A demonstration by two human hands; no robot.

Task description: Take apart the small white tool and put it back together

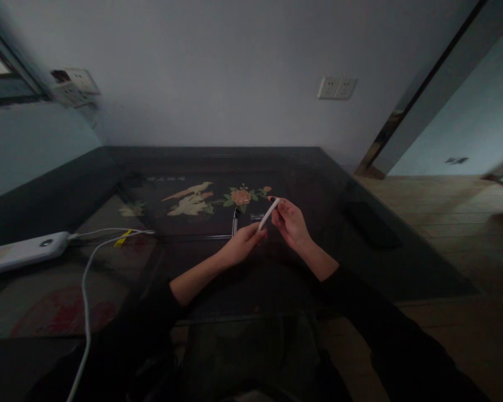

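Both my hands are on a slim white pen-shaped stick [269, 213], held tilted above the dark tabletop with its dark end up and to the right. My left hand [246, 241] is closed around its lower end. The fingers of my right hand [292, 224] pinch near the upper end, close to the dark tip. Just left of the stick, a silver pen-like item [235, 223] with a black tip lies on the table, partly behind my left hand. A small clear rectangular item [256, 217] shows between them, too dim to name.
The dark glossy table [318, 167] bears a bird and flower picture [193, 201]. On the left are a white power strip [25, 252] and a white cable [85, 290] with a yellow tag [122, 238]. A flat black object [371, 224] lies on the right.
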